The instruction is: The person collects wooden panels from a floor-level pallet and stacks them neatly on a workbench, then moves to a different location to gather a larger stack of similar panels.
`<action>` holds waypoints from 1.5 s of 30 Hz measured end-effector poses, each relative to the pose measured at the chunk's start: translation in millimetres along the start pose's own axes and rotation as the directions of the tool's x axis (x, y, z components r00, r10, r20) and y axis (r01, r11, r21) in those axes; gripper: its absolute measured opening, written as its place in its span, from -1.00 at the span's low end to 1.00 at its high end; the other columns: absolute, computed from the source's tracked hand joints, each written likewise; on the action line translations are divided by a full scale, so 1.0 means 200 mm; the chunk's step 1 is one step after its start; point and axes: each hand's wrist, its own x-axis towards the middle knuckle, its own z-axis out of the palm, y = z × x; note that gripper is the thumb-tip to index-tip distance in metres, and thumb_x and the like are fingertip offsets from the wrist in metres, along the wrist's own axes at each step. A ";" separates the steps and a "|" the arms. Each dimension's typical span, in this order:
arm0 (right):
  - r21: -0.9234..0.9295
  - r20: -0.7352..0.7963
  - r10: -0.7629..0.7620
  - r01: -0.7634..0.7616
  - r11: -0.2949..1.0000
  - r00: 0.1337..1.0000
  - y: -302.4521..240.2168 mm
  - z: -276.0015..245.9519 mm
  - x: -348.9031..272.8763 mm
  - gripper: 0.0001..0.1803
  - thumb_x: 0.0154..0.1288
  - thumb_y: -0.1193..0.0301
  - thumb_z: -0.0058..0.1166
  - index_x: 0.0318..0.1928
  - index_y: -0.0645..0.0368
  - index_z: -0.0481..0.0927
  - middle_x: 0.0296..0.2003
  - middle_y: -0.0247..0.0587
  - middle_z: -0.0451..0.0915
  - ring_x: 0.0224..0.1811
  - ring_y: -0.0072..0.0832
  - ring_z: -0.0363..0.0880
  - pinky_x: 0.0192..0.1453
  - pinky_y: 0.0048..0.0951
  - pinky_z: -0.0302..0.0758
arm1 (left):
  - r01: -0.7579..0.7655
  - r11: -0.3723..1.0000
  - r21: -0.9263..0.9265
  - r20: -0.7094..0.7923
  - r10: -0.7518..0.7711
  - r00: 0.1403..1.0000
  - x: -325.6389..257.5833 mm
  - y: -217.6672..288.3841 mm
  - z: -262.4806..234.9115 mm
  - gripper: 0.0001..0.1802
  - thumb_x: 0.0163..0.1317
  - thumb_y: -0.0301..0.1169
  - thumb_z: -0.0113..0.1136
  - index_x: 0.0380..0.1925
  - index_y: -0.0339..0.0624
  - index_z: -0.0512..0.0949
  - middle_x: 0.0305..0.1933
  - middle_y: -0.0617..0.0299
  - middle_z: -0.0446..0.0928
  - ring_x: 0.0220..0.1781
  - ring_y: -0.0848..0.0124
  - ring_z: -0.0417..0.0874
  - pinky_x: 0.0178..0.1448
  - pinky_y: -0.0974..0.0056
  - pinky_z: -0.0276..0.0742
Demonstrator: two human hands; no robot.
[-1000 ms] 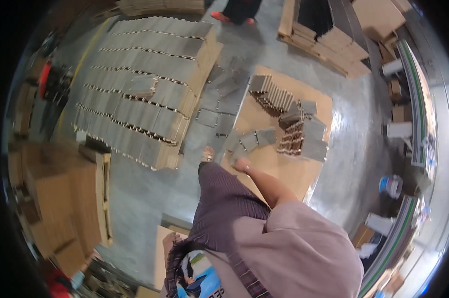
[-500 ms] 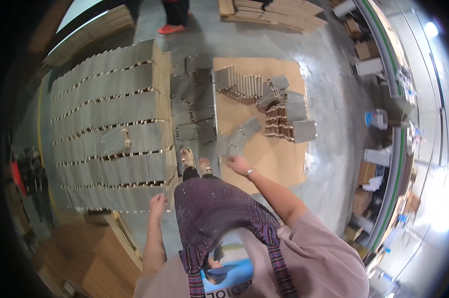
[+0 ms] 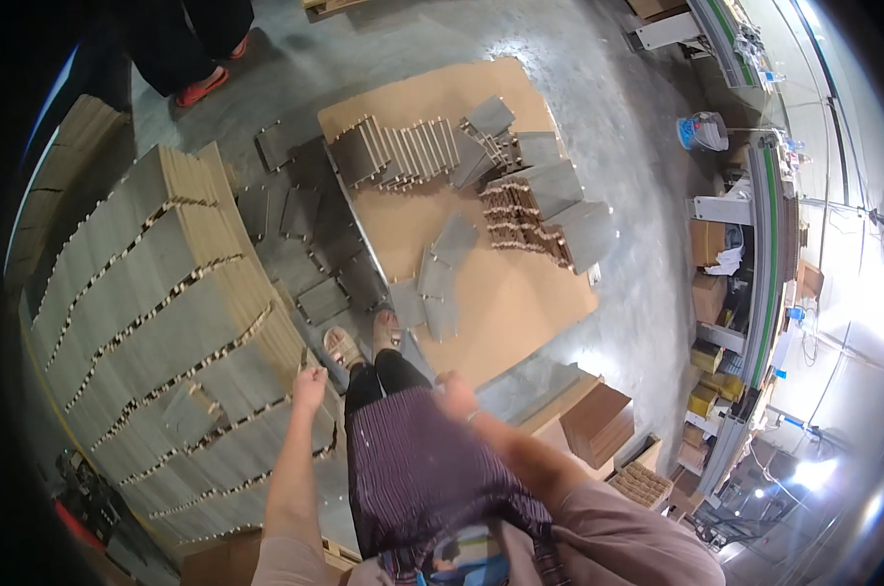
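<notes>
My left hand (image 3: pixel 310 386) hangs beside the near right edge of a broad stack of grey boards (image 3: pixel 208 322). Its fingers are curled together; whether the thin dark bit at their tips belongs to a held thing is unclear. In front of my apron (image 3: pixel 403 449) is my right hand (image 3: pixel 456 395), smeared by motion, so its fingers cannot be read. Nearest ahead of it, a few loose grey boards (image 3: pixel 449 240) lie across a brown cardboard sheet (image 3: pixel 505 322). Farther along that sheet, a row of boards (image 3: pixel 418 151) leans on edge, and a brown-edged pile (image 3: pixel 525 220) sits to its right.
More grey boards (image 3: pixel 300 210) lie on the floor between stack and cardboard. Another person's legs in dark trousers (image 3: pixel 178 49) stand at the far left. A bucket (image 3: pixel 703 132), a long workbench (image 3: pixel 769 264) and brown cartons (image 3: pixel 598 422) are on the right.
My view has turned, so the stack and cardboard appear tilted. My right hand has drawn back towards my apron. The other person's legs now appear farther left and larger.
</notes>
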 end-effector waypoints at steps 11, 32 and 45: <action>0.033 0.010 -0.291 0.291 0.956 0.957 -0.18 0.10 0.28 -0.55 0.01 0.21 0.15 -0.05 0.10 0.51 0.01 -0.10 0.43 0.08 -0.11 0.35 0.18 -0.15 0.27 | -0.051 0.967 0.251 -0.245 0.115 0.963 1.27 -0.17 0.18 -0.59 0.21 -0.15 0.04 -0.12 -0.28 0.48 -0.11 -0.11 0.53 -0.03 -0.06 0.51 0.05 0.01 0.42; 0.063 -0.025 -0.235 0.237 0.970 0.972 -0.14 -0.06 0.80 -0.62 -0.07 0.28 0.15 -0.22 0.24 0.57 -0.14 -0.04 0.53 0.01 -0.01 0.41 0.13 0.03 0.30 | 0.400 0.890 0.219 -0.865 -0.012 0.501 2.86 -0.30 -0.37 -0.07 0.21 0.07 -0.04 0.32 -0.41 -0.12 0.36 -0.36 -0.03 0.38 -0.14 0.07 0.39 -0.03 0.03; 0.010 0.002 -0.261 0.261 0.965 0.965 -0.22 -0.08 0.89 -0.61 -0.07 0.27 0.16 -0.23 0.25 0.57 -0.15 -0.02 0.54 -0.01 -0.01 0.42 0.11 -0.05 0.32 | 0.336 0.892 0.302 -0.689 -0.039 0.723 2.68 -0.30 -0.04 -0.12 0.18 0.08 -0.02 0.35 -0.22 -0.01 0.47 0.07 -0.12 0.41 0.05 0.11 0.42 -0.09 -0.05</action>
